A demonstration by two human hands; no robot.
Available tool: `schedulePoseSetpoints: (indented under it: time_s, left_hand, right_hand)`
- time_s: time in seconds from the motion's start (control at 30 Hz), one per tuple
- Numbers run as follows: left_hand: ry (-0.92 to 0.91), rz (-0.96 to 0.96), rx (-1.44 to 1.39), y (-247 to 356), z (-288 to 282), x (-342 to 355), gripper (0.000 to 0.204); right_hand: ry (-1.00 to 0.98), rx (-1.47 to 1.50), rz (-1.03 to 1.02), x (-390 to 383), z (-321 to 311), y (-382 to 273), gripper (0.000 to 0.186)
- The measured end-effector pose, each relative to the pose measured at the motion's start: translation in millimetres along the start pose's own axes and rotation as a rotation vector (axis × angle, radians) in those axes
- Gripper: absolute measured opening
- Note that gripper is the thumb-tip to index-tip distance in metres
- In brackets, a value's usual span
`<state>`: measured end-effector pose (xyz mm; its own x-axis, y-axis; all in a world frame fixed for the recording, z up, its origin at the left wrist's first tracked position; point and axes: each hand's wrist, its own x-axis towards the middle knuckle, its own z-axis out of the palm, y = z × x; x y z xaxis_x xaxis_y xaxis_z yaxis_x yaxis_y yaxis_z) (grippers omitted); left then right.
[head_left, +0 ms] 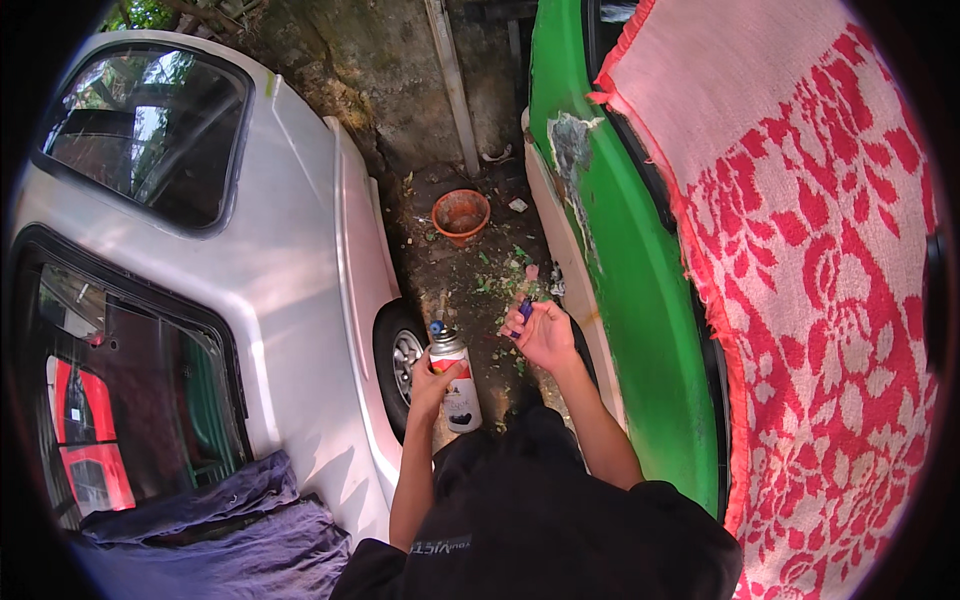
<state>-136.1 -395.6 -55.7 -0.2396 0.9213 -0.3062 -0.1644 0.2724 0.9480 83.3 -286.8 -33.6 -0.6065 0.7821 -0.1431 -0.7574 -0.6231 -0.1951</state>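
A white and red spray can [463,408] with a metal top and a blue nozzle [437,327] stands nearly upright in front of my body. My left hand [430,386] is wrapped round its side. To the right, apart from the can, my right hand [550,340] is turned partly palm up. Its fingers pinch a small dark blue object [524,309], too small to name for sure. Below both hands lies dark ground [435,275] strewn with leaves.
A silvery-white vehicle [290,270] with a wheel [402,358] flanks me on the left, a dark blue cloth [220,530] draped on it. On the right is a green vehicle [640,330] under a red and white patterned cover [810,330]. An orange pot [461,213] sits ahead, before a wall [400,70].
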Motion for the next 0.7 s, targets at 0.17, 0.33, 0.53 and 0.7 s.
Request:
schedulePoseSetpoints:
  time_s: [0.17, 0.33, 0.53, 0.7]
  left_hand:
    - [-0.088, -0.022, -0.195, 35, -1, 16, 0.061]
    - [-0.043, 0.145, 0.177, 40, -9, 56, 0.066]
    - [-0.131, 0.307, 0.375, 54, -29, 103, 0.075]
    - [-0.1, 0.461, 0.53, 93, -29, 133, 0.069]
  right_hand:
    - [-0.068, -0.112, 0.076, 25, 5, -16, 0.006]
    - [0.265, -0.328, 0.043, 45, 25, -3, 0.019]
    - [0.309, -0.818, -0.101, 74, 55, 18, 0.034]
    - [0.404, -1.42, -0.421, 111, 82, 39, 0.042]
